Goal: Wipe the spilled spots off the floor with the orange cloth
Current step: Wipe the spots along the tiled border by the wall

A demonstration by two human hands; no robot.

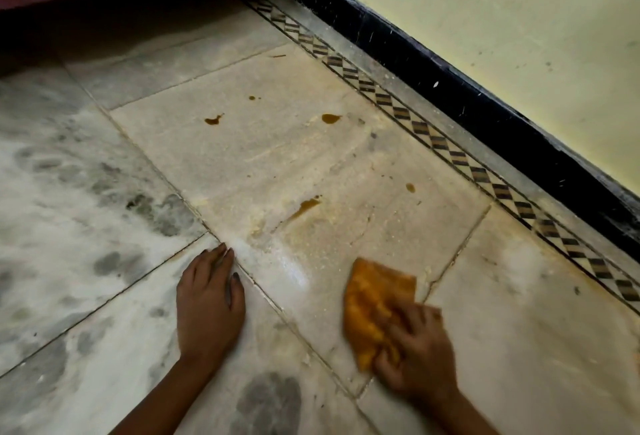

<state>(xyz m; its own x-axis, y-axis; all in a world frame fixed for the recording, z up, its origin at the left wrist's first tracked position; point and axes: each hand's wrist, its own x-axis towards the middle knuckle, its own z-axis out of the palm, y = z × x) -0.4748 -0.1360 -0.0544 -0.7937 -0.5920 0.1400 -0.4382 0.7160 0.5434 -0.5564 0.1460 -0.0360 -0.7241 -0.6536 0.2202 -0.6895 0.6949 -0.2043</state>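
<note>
Right grip: my right grip is clamped on the cloth, fingers curled into its near end and pressing it down; the grip is blurred.
Left grip: my left grip lies flat on the floor at 9 o'clock of the cloth, fingers straight, holding nothing. I judge it a prop for my weight.
Cloth place: at 5 o'clock of the view, on the pale tile, free corner pointing to 12.
Spots: a brown streak near, at 11 o'clock of the cloth; a drop just past 12; two blobs and a dot well beyond, from 11 to 12.
Haze: a yellowish haze lies between streak and cloth.
Risk, smearing: the cloth looks loaded, so more passes may spread stain, not lift it.
Risk, joint: the joint at 1 o'clock could take in liquid pushed across it.
Risk, reach: the far blobs need a stretch; my left grip could slide if the floor is wet.
Cloth look: orange, rumpled, with darker brown patches; probably damp and soiled, though blur hides the weave.
</note>
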